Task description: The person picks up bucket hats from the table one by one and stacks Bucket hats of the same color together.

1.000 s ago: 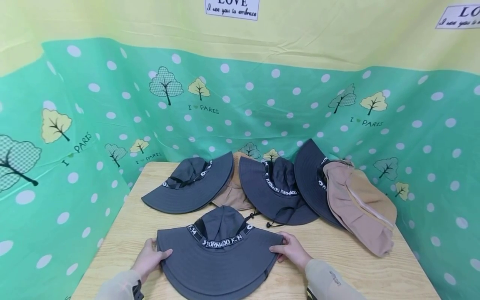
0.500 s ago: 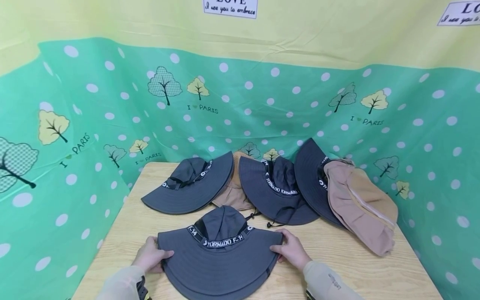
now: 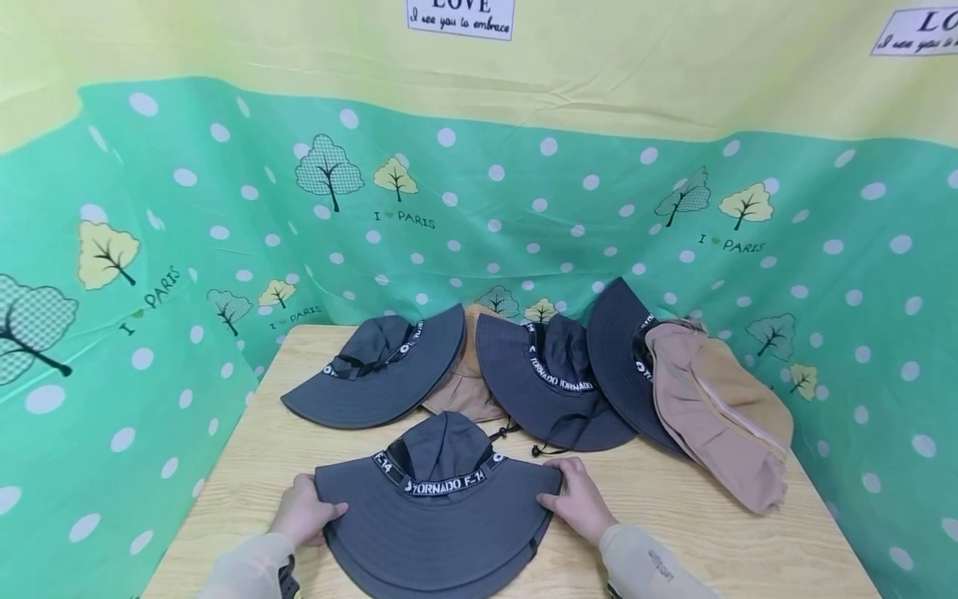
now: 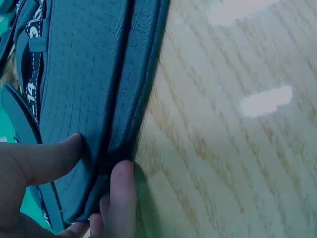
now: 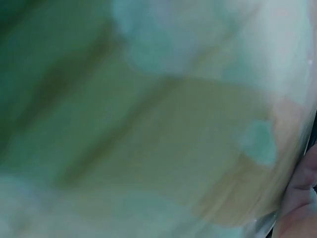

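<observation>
Hats (image 3: 516,374) lie behind the front hat (image 3: 441,532), clamped by left hand (image 3: 303,512) and right hand (image 3: 582,503).

The left hand (image 4: 37,163) pinches the edge of a dark blue-grey hat (image 4: 81,84), its thumb flat on the stitched brim and other fingers at the outer edge. A dark line runs lengthwise between two layers of fabric; whether they belong to one brim is unclear. At left, a black band (image 4: 33,82) carries white lettering, "14" legible. Two bright reflections show on the wood-grain table (image 4: 213,148).
</observation>
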Tool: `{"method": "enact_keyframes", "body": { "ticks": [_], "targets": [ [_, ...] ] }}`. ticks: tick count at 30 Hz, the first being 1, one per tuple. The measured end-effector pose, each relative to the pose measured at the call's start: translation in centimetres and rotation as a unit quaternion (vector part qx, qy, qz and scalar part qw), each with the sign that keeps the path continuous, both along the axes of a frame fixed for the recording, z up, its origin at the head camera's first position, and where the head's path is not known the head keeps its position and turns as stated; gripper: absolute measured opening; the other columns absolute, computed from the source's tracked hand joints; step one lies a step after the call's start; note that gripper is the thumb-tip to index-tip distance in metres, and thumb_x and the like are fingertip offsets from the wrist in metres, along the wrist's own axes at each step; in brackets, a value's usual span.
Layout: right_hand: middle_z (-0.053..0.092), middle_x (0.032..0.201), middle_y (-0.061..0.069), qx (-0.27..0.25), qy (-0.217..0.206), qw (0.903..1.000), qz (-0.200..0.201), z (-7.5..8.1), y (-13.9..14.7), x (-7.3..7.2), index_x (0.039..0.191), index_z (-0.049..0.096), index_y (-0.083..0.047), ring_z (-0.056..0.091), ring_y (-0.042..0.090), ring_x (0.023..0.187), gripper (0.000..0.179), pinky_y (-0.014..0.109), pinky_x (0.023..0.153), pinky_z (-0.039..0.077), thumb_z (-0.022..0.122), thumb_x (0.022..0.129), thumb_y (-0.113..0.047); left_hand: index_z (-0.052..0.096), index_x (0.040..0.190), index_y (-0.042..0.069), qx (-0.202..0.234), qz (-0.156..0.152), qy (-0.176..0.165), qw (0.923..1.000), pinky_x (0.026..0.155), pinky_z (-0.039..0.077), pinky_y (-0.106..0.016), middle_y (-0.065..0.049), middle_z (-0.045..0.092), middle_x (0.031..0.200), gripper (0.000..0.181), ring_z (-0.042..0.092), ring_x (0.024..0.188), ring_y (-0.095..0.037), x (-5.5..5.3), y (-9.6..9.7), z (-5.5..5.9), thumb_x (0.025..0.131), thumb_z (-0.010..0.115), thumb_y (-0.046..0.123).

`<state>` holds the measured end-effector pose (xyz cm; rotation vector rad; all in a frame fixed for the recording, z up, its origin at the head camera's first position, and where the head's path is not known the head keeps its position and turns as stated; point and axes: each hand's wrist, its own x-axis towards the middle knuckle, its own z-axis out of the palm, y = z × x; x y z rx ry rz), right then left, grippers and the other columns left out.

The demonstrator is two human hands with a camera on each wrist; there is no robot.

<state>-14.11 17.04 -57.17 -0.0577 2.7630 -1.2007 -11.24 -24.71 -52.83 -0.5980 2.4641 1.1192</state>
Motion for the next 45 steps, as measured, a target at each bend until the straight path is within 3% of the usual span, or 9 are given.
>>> {"method": "enact_keyframes", "body": {
  "ticks": [3,8,13,18,25,32,36,41,45],
  "targets": [
    [0.054,0.117,0.01,0.022,0.002,0.9997,0.003,0.2,0.0,0.0,0.123,0.063,-0.007,0.058,0.027,0.105,0.056,0.048,0.099,0.048,0.083,0.072,-0.019,0.025,0.131,-0.022,-0.025,-0.014,0.008,0.9996,0.051,0.055,-0.032,-0.043,0.044,0.106,0.075,0.06,0.063,-0.024,-0.1,0.0,-0.1,0.087,0.073,0.014],
    [0.054,0.116,0.007,0.063,0.001,0.9979,0.014,0.9,0.1,-0.3,0.122,0.064,-0.008,0.06,0.026,0.1,0.056,0.048,0.092,0.051,0.083,0.072,-0.025,0.031,0.128,-0.027,-0.071,-0.072,0.031,0.9944,0.087,0.053,-0.053,-0.049,0.042,0.115,0.088,0.057,0.099,-0.052,-1.0,-1.0,0.0,0.079,0.082,0.024],
    [0.056,0.115,0.005,0.079,-0.012,0.9964,0.029,1.3,0.4,-0.8,0.122,0.066,-0.009,0.061,0.026,0.103,0.057,0.048,0.094,0.051,0.084,0.072,-0.03,0.026,0.135,-0.027,-0.009,-0.077,0.002,0.997,0.108,0.037,-0.064,-0.05,0.036,0.132,0.096,0.038,0.126,-0.061,-2.7,-2.1,1.2,0.082,0.079,0.033],
    [0.056,0.115,0.006,0.038,-0.047,0.998,0.02,1.7,0.6,-1.2,0.126,0.063,-0.007,0.059,0.026,0.108,0.06,0.047,0.095,0.05,0.084,0.075,-0.031,0.003,0.146,-0.023,0.166,0.007,-0.031,0.9856,0.115,0.032,-0.058,-0.046,0.016,0.149,0.105,0.028,0.139,-0.055,-5.5,-3.3,2.1,0.09,0.072,0.034],
    [0.057,0.105,0.006,-0.001,-0.035,0.9993,0.013,1.7,0.8,-1.3,0.123,0.064,-0.006,0.056,0.022,0.098,0.057,0.037,0.085,0.048,0.084,0.074,-0.026,-0.022,0.15,-0.005,0.33,0.156,-0.039,0.9304,0.123,0.02,-0.051,-0.036,0.003,0.159,0.106,0.016,0.149,-0.045,-8.3,-3.7,2.6,0.098,0.061,0.033],
    [0.054,0.101,0.003,-0.01,-0.018,0.998,0.06,1.4,0.9,-1.3,0.109,0.073,-0.009,0.055,0.019,0.095,0.038,0.032,0.082,0.048,0.085,0.073,-0.011,-0.006,0.157,0.003,0.341,0.279,-0.019,0.8974,0.119,0.034,-0.038,-0.026,0.017,0.162,0.086,0.038,0.142,-0.034,-9.9,-3.0,2.5,0.101,0.055,0.029],
    [0.053,0.096,0.002,-0.01,-0.007,0.9972,0.074,1.4,1.1,-1.5,0.109,0.074,-0.009,0.053,0.017,0.091,0.037,0.029,0.081,0.047,0.083,0.074,-0.006,0.015,0.156,0.002,0.337,0.283,-0.022,0.8974,0.096,0.05,-0.029,-0.021,0.048,0.131,0.068,0.058,0.104,-0.02,-10.2,-3.2,2.2,0.103,0.05,0.026],
    [0.054,0.095,0.003,-0.016,-0.025,0.9971,0.07,1.6,1.3,-1.7,0.112,0.074,-0.01,0.053,0.017,0.09,0.039,0.032,0.083,0.047,0.081,0.075,-0.003,0.044,0.114,0.005,0.363,0.275,-0.033,0.8897,0.075,0.052,-0.022,-0.003,0.048,0.094,0.024,0.056,0.079,-0.011,-10.2,-3.7,2.0,0.103,0.051,0.024],
    [0.055,0.095,0.003,-0.018,-0.031,0.9969,0.069,1.8,1.2,-1.8,0.113,0.074,-0.01,0.052,0.017,0.09,0.039,0.031,0.082,0.046,0.081,0.075,-0.004,0.036,0.143,0.003,0.373,0.322,-0.025,0.8695,0.09,0.052,-0.02,-0.016,0.048,0.124,0.048,0.052,0.096,-0.012,-10.5,-2.9,2.2,0.102,0.052,0.023]
  ]
}}
